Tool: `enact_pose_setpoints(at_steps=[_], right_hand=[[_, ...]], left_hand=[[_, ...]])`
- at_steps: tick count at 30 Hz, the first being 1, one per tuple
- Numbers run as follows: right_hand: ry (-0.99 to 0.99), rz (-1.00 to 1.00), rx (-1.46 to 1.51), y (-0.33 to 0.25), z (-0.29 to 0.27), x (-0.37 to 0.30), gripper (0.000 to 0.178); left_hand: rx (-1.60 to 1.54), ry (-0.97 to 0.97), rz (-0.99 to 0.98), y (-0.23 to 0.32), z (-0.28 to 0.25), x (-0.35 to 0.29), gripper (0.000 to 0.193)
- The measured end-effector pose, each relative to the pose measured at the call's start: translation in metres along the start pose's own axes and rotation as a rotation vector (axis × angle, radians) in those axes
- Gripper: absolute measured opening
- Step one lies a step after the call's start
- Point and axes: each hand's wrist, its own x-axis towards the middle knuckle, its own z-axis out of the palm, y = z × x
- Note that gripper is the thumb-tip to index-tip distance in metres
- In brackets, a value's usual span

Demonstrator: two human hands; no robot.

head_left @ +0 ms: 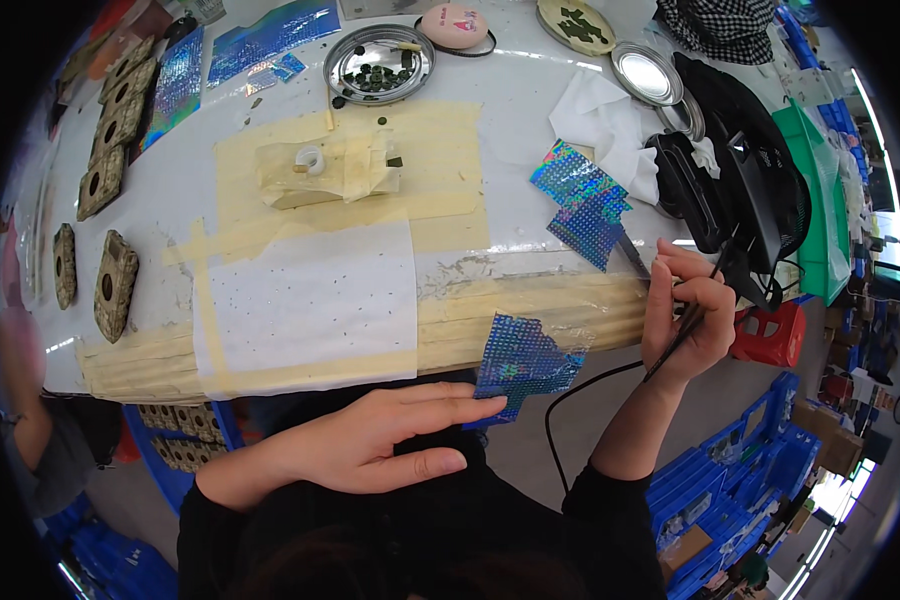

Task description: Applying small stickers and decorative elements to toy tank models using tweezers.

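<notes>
At the table's front edge my left hand [390, 432] has its fingers stretched flat, with the index finger across the lower end of a blue holographic sheet [520, 355]. The sheet seems pinched between the fingers, whose undersides are hidden. My right hand [692, 312] is raised on the right, closed round a slim black tool [686, 335] that looks like tweezers. Just beyond its fingers a flat grey metal strip [632, 255] points at more holographic pieces [585, 205] on the table. Tiny specks dot a white paper [310, 310] taped down left of my hands.
A taped block [330, 170] with a white ring sits behind the paper. Farther back, a round metal tin [380, 62] holds dark green bits. Camouflage-patterned parts [117, 285] line the left. A black bag [760, 160], white tissue [605, 120] and green tray [810, 200] stand right.
</notes>
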Motion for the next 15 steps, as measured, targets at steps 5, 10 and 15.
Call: enact_pose_setpoints(at_steps=[5, 10, 15], right_hand=[[-0.001, 0.019, 0.008, 0.000, 0.001, -0.001, 0.023], [-0.005, 0.013, -0.014, 0.000, 0.000, 0.001, 0.022], [-0.168, -0.031, -0.248, -0.008, -0.010, 0.014, 0.019]], left_hand=[[-0.032, -0.009, -0.015, 0.001, -0.001, 0.000, 0.052], [-0.036, -0.007, -0.009, 0.002, -0.001, 0.000, 0.051], [-0.039, -0.013, -0.009, 0.002, -0.001, -0.001, 0.051]])
